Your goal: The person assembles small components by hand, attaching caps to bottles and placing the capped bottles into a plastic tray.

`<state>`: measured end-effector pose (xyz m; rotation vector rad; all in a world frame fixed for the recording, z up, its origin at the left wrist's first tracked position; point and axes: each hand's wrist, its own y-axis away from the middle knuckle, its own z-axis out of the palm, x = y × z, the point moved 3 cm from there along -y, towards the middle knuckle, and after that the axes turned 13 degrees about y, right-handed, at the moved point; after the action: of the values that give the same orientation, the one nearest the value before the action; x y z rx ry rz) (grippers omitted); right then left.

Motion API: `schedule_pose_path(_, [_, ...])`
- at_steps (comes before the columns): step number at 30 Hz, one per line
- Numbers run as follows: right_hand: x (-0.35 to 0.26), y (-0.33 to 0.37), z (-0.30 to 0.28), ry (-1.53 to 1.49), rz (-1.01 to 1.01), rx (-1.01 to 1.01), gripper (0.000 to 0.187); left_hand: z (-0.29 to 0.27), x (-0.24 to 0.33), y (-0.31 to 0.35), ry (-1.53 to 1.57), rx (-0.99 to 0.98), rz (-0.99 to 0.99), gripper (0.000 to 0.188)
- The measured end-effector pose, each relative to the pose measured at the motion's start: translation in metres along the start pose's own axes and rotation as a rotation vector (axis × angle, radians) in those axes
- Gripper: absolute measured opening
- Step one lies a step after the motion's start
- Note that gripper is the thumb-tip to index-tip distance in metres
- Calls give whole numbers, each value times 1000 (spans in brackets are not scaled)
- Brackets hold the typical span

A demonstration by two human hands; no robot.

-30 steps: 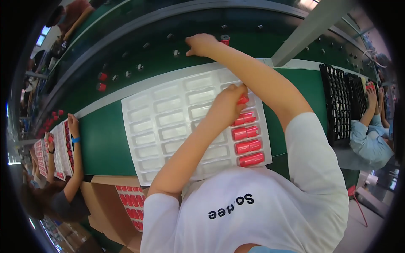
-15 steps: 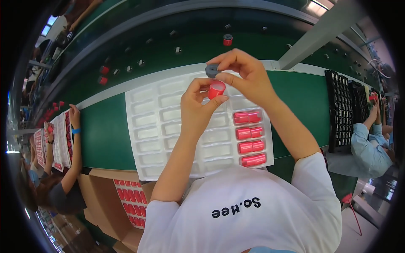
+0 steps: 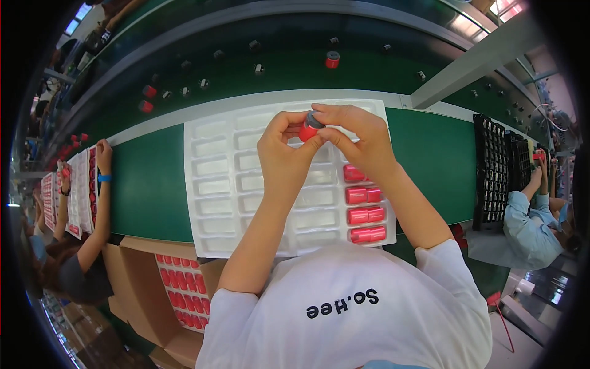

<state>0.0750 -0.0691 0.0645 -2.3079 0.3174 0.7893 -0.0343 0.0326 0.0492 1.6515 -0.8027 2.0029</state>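
Note:
Above the far part of the white plastic tray [image 3: 266,219], my two hands meet around one small piece. My left hand [image 3: 283,144] is closed on a short red cylinder [image 3: 305,133], pinched between thumb and fingers. With thumb and fingertips, my right hand [image 3: 361,132] grips a dark grey round cap [image 3: 314,119], which sits against the top of the cylinder. Whether the two are fully joined, I cannot tell. Several red cylindrical parts [image 3: 364,195] lie in the tray's right column; my right hand and forearm partly cover the farthest.
Beyond the tray runs a green conveyor [image 3: 289,77] carrying small metal parts and a red piece with a grey top [image 3: 332,59]. A grey post [image 3: 470,58] rises at right, near black trays [image 3: 490,169]. A cardboard box [image 3: 138,289] of red parts stands lower left. Co-workers sit either side.
The grey cap, held apart above the cylinder's open end before, now rests against it. My right hand has come down onto the piece. The cylinder's pale open end is now covered.

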Motion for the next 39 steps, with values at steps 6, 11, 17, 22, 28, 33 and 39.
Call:
schedule_pose_path(6, [11,5,3,0,109,-52,22,7,-10,-1,-114,-51,55,34])
schedule_pose_path(11, [78,-35,-4,197,139,98,22,25,-11,0,-334,-39,205,49])
schedule_pose_path(17, [163,-88,-9,635,151,-97,18,58,-33,50,-563,-804,150,39])
schedule_pose_path(22, [175,-146,7,802,-158,-155,25,60,-36,52,-615,-811,177,32])
schedule_pose_path(28, [212,-198,66,860,-195,-493,16,76,-45,50,-863,-854,150,33])
schedule_pose_path(33, [183,-176,15,102,48,-269,19,44,-31,32,-455,-673,90,29])
schedule_pose_path(39, [83,-74,-42,-375,173,-320,20,9,-27,12,424,-413,-469,23])
